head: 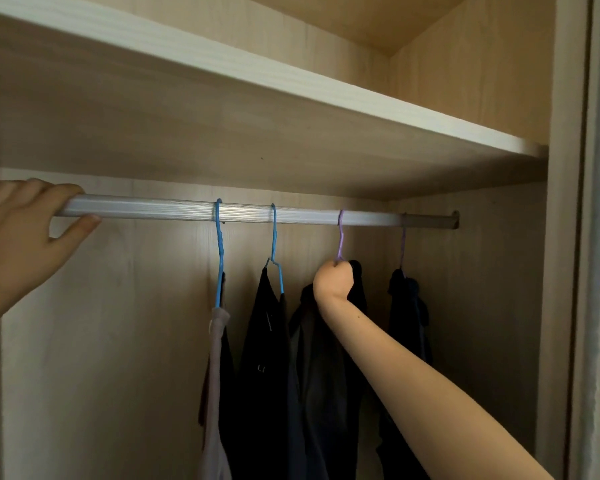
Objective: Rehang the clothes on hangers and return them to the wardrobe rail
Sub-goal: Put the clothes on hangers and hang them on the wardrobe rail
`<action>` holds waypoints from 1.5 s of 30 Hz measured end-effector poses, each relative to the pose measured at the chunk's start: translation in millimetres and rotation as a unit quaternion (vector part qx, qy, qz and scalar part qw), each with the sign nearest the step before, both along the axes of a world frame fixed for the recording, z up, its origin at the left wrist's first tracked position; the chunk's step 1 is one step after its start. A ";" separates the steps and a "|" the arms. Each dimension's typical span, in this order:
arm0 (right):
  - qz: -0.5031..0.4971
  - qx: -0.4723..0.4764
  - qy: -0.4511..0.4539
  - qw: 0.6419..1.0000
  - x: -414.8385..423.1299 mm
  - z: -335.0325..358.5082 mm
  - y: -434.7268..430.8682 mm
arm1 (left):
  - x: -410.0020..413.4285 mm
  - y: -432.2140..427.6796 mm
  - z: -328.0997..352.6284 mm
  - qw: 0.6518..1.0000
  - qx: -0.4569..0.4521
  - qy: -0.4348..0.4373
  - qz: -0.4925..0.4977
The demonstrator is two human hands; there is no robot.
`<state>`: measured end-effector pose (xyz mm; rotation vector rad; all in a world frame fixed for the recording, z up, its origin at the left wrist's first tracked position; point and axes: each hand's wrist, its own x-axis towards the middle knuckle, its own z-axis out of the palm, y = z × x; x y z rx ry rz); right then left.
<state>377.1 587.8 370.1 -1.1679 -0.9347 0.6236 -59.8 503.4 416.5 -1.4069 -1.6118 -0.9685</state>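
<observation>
A silver wardrobe rail [174,211] runs across the wardrobe. My left hand [25,226] grips its left end, fingers over the top and thumb under. Several hangers hook over the rail: two blue hangers [219,251] [274,244] and two purple ones. My right hand [335,280] grips the neck of the nearer purple hanger [340,237], which carries a dark garment [326,375]. The far purple hanger [402,247] bears another dark garment [409,323]. The left blue hanger holds a grey and dark garment [217,375]; the second holds a dark piece [267,341].
A pale wooden shelf [291,88] sits just above the rail. The wardrobe's right side wall [565,237] and door frame stand close to the far hanger. The rail between my left hand and the first blue hanger carries nothing.
</observation>
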 end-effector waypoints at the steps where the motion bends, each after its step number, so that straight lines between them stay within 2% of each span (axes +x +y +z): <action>1: 0.005 0.000 0.004 1.000 -0.5 1.1 -3.1 | 14.8 -10.9 3.4 1.000 0.027 0.001 0.006; 4: 0.002 0.001 -0.001 1.000 2.7 0.9 2.8 | 36.1 -28.4 3.8 0.996 0.073 0.037 -0.020; 6: -0.046 -0.011 -0.051 0.998 6.1 3.0 -4.4 | 51.7 -41.3 3.6 0.995 0.079 0.045 -0.033; 7: -0.094 0.017 -0.098 0.991 7.5 2.8 -9.7 | 62.0 -49.6 3.8 0.994 0.089 0.050 -0.026; 9: -0.163 0.167 -0.201 0.951 8.1 5.0 -26.3 | 75.1 -60.0 4.0 0.992 0.110 0.063 -0.008; 10: -0.147 0.235 -0.237 0.931 6.7 7.1 -34.0 | 78.1 -62.5 3.7 0.991 0.115 0.067 -0.006; 11: -0.098 0.262 -0.243 0.929 3.4 11.5 -47.7 | 81.4 -64.8 3.5 0.991 0.114 0.064 -0.002; 12: -0.036 0.249 -0.248 0.935 -1.8 15.4 -55.0 | 82.3 -65.5 3.4 0.991 0.115 0.063 0.000; 14: 0.071 0.145 -0.274 0.948 -15.1 24.1 -64.8 | 83.5 -66.7 2.7 0.991 0.117 0.059 -0.001; 16: 0.184 0.037 -0.247 0.951 -27.5 26.3 -73.7 | 84.7 -67.5 1.7 0.991 0.120 0.057 -0.006; 18: 0.279 -0.023 -0.148 0.949 -37.5 23.2 -80.3 | 84.3 -67.7 1.2 0.992 0.115 0.059 -0.007; 19: 0.295 -0.034 -0.109 0.949 -41.4 21.0 -84.8 | 83.2 -67.2 1.8 0.992 0.108 0.058 -0.009; 21: 0.295 -0.025 -0.058 0.954 -51.1 14.5 -87.0 | 80.4 -66.3 3.2 0.993 0.100 0.062 -0.012; 25: 0.264 0.017 -0.099 0.959 -81.0 4.5 -84.6 | 79.9 -64.8 2.4 0.992 0.111 0.065 -0.015; 30: 0.286 0.021 -0.100 0.953 -109.6 6.1 -93.5 | 83.8 -66.9 1.4 0.988 0.135 0.072 -0.016; 34: 0.325 0.009 0.015 0.946 -124.7 12.6 -102.1 | 83.6 -68.3 1.5 0.988 0.131 0.077 -0.010; 37: 0.331 0.007 0.062 0.941 -133.5 14.5 -104.4 | 82.3 -69.0 1.7 0.988 0.129 0.087 -0.005; 45: 0.247 0.009 0.023 0.969 -113.9 9.8 -88.5 | 82.3 -69.7 2.1 0.986 0.137 0.093 -0.014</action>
